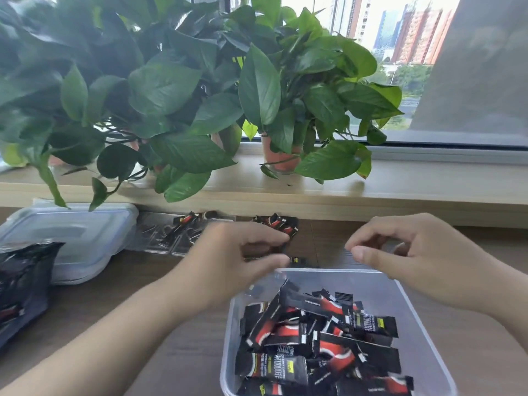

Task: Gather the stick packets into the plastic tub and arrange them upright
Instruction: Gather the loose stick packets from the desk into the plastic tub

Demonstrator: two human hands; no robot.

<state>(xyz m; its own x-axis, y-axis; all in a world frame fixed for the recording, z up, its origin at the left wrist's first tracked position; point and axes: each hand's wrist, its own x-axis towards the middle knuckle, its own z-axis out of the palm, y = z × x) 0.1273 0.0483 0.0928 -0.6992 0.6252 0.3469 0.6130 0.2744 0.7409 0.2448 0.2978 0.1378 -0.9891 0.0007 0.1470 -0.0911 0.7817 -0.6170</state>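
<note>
A clear plastic tub (411,304) stands at the bottom right of the wooden table. Several black-and-red stick packets (323,338) lie flat and jumbled in it, none upright. My left hand (228,261) hovers over the tub's far left corner, thumb and fingers apart and blurred. A loose packet (298,261) lies on the table just past its thumb tip. Further back, by the sill, lie more loose packets (281,222). My right hand (423,261) hangs above the tub's far right rim, fingers loosely curled, with nothing visible in it.
The tub's lid (71,232) lies at the left, with a black foil bag (23,281) overlapping its near edge. A clear tray (160,238) holding a packet (190,218) sits beside the lid. Leafy potted plants (281,158) crowd the window sill (400,190) behind.
</note>
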